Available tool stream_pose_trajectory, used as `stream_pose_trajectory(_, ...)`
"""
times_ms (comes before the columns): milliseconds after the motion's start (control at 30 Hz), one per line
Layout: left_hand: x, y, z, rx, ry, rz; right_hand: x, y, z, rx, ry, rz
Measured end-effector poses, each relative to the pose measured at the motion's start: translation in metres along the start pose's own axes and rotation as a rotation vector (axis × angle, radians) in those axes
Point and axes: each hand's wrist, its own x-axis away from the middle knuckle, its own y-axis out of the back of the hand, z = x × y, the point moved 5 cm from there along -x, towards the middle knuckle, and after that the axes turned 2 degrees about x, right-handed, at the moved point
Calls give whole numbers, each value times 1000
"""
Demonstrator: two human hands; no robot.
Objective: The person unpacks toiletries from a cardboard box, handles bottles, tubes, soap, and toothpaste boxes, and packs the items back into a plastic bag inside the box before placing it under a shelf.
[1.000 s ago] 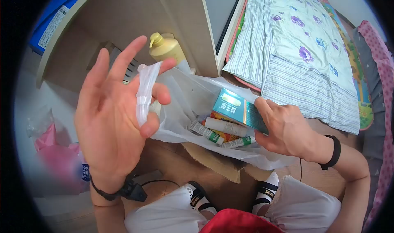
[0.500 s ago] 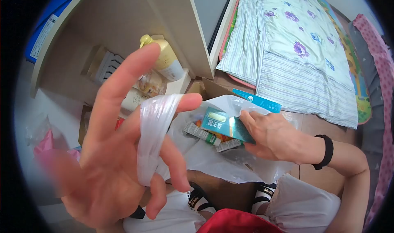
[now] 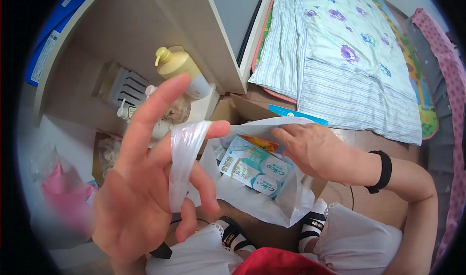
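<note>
My left hand [image 3: 141, 192] is raised in front of the open cabinet with its fingers spread. A twisted handle of the white plastic bag [image 3: 269, 212] is looped round its middle fingers, so the bag hangs from it. My right hand [image 3: 315, 151] is at the bag's far right rim, fingers bent over the opening, with nothing visible in them. Below them in the bag lies a light blue and white carton [image 3: 255, 168], its printed face up. Behind the carton is an orange packet [image 3: 259, 143], partly hidden.
A cardboard box [image 3: 228, 111] stands around the bag, with a blue flat box [image 3: 298, 116] behind. On the cabinet shelf are a yellow pump bottle [image 3: 179, 66], other bottles and a grey slotted rack [image 3: 128, 86]. A flowered quilt [image 3: 359, 81] covers a floor mat.
My right hand held a teal carton; now its fingers hold nothing visible, and a light blue and white carton lies in the bag, covering the tubes seen before. The left hand keeps the bag handle.
</note>
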Motion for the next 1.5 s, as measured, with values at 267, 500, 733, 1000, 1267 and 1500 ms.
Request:
stream_pose_trajectory(267,12,3,8,-694,141,874,-12,83,-51,-474,-262,-394)
stream_pose_trajectory(500,23,-35,7,-622,242,1277,4,-48,-177,14,-410,102)
stream_pose_trajectory(733,22,-42,8,-618,214,1275,39,-158,-160,285,-212,350)
stream_pose_trajectory(1000,14,-11,13,-245,259,449,16,-192,-168,127,-366,340)
stream_pose_trajectory(1267,-9,0,10,-64,50,-41,28,-89,-168,0,-578,177)
stream_pose_trajectory(1500,-17,18,11,43,47,-88,71,16,-162,-1241,-709,-6)
